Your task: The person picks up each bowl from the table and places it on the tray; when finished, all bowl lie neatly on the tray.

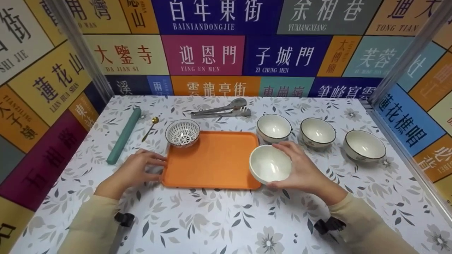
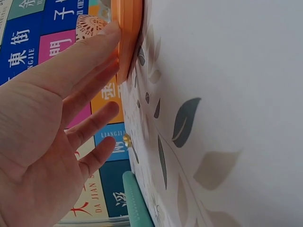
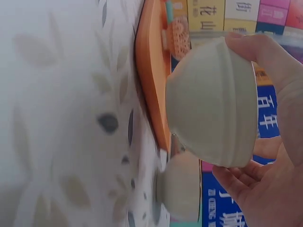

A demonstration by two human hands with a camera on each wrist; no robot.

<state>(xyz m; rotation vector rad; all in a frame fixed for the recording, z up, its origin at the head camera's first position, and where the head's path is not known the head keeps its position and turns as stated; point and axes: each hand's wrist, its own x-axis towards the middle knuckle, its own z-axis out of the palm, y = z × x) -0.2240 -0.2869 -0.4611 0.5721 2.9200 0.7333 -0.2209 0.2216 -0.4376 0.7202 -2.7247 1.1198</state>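
Observation:
My right hand [image 1: 300, 169] grips a plain cream bowl [image 1: 270, 164] by its side, thumb at the near rim and fingers at the far rim. In the right wrist view the bowl [image 3: 210, 104] is held up above the table, overlapping the right end of the orange tray [image 1: 212, 162]. At the tray's left edge my left hand [image 1: 136, 169] touches the rim with its fingers extended. The left wrist view shows its thumb against the tray's side [image 2: 129, 38], the other fingers spread. A black-and-white patterned bowl [image 1: 183, 133] sits on the tray's far left corner.
Right of the tray stand three cream bowls with dark rims: one [image 1: 274, 128] near its corner, a second [image 1: 317, 132], a third [image 1: 364, 145]. Metal tongs [image 1: 222, 108] lie behind the tray. A gold spoon [image 1: 151, 129] and a green rod [image 1: 124, 135] lie at left.

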